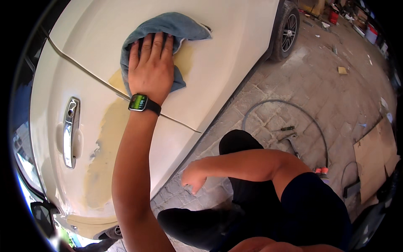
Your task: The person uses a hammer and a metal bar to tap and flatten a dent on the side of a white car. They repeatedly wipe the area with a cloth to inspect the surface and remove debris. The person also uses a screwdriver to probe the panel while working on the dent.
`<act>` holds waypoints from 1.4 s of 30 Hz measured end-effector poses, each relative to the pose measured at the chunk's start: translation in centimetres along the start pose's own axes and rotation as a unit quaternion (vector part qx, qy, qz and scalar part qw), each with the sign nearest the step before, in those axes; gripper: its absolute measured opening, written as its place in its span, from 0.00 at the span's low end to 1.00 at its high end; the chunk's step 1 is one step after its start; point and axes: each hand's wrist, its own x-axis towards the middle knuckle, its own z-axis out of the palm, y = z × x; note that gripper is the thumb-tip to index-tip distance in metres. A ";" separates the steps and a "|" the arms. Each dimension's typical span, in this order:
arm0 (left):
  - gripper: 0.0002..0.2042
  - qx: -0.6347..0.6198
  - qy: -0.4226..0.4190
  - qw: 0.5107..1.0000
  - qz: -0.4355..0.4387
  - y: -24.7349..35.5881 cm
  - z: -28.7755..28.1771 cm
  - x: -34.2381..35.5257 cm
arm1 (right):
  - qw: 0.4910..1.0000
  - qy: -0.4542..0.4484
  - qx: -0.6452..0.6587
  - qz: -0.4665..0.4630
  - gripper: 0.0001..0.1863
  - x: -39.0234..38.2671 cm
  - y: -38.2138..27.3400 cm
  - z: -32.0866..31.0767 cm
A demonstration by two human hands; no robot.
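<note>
My left hand point(151, 67), a dark-strapped smartwatch point(138, 102) on its wrist, lies flat on a blue-grey cloth point(180, 27). It presses the cloth against a cream car's rear door panel point(226, 54), the fingers stretched out and slightly apart. Part of the cloth bunches beyond the fingertips. Around and below the cloth, a dull yellowish patch point(111, 138) spreads across the door seam onto the front door. My right hand point(194, 174) hangs loosely beside my bent knee, away from the car, with fingers apart and no object visible in it.
A chrome door handle point(70, 132) stands out on the front door. On the paved floor lie a curved grey hose point(289, 103), a hammer-like tool point(292, 146) and cardboard point(375, 155). A rear wheel point(289, 31) is at the top right, with scattered litter and containers beyond.
</note>
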 end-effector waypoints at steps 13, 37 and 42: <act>0.15 -0.349 -0.097 0.904 0.226 13.2 9.7 -22.1 | 0.959 0.215 0.185 0.011 0.30 -10.6 -1.2 -3.7; 0.21 -0.734 -0.053 0.510 -0.444 3.7 -17.2 -26.1 | 0.577 0.730 -0.358 0.071 0.34 -7.8 -0.1 -18.9; 0.17 -0.603 -0.053 0.533 -0.591 3.6 -20.3 -35.6 | 0.541 0.637 -0.548 -0.028 0.21 -8.8 -1.0 -25.4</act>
